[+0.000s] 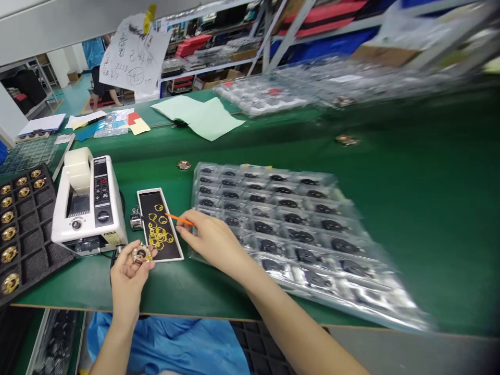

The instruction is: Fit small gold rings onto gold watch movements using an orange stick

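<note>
The right hand [213, 239] grips an orange stick [180, 219], pointing left over the tray [150, 200] of yellow rings [158, 235], just beyond the left hand [128, 276], which pinches a round part [141, 253].

Rings in tray [180, 254], dispenser [113, 192] left

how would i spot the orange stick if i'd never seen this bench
On the green bench, find the white tape dispenser; the narrow tray of yellow rings is just to its right. The right hand holds the orange stick at that tray's right edge. It is thin and straight, unlike the round rings beside it.
</note>
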Demonstrator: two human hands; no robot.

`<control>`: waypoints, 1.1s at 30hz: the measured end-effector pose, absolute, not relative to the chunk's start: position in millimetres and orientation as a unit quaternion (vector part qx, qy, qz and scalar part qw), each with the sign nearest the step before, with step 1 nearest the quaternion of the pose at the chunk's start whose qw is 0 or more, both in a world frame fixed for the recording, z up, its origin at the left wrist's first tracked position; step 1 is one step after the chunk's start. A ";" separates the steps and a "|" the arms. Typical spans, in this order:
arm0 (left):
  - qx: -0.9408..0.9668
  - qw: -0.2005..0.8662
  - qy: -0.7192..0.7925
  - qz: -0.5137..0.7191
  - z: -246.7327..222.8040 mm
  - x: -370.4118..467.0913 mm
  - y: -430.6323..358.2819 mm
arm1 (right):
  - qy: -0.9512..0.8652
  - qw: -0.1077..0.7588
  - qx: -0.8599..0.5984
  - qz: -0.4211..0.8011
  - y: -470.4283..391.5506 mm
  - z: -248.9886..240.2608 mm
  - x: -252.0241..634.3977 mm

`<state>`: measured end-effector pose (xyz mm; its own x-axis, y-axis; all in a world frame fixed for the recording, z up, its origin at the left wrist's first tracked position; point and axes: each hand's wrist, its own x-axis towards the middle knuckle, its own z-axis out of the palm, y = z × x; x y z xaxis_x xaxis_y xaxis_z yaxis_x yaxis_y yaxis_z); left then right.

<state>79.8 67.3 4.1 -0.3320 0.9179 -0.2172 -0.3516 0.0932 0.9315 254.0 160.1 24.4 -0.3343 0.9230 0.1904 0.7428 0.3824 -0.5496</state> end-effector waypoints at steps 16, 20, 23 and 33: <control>0.234 0.526 0.553 0.602 3.8 48.7 55.6 | -0.878 0.082 -0.469 0.040 190.4 9.3 427.8; 0.253 0.543 0.541 0.590 4.7 57.5 62.3 | -0.881 0.120 -0.454 0.059 191.6 -8.1 423.5; 0.258 0.555 0.526 0.590 6.1 63.2 63.6 | -0.878 0.118 -0.457 0.077 197.6 -5.7 426.3; 0.262 0.596 0.495 0.575 6.6 65.6 66.2 | -0.827 0.352 -0.375 0.229 160.5 48.3 320.2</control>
<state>65.6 66.2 6.6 -0.1516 0.9453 -0.2889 -0.4264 0.2011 0.8819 320.2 160.5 48.3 -0.4714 0.7804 0.4107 0.4579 0.6146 -0.6423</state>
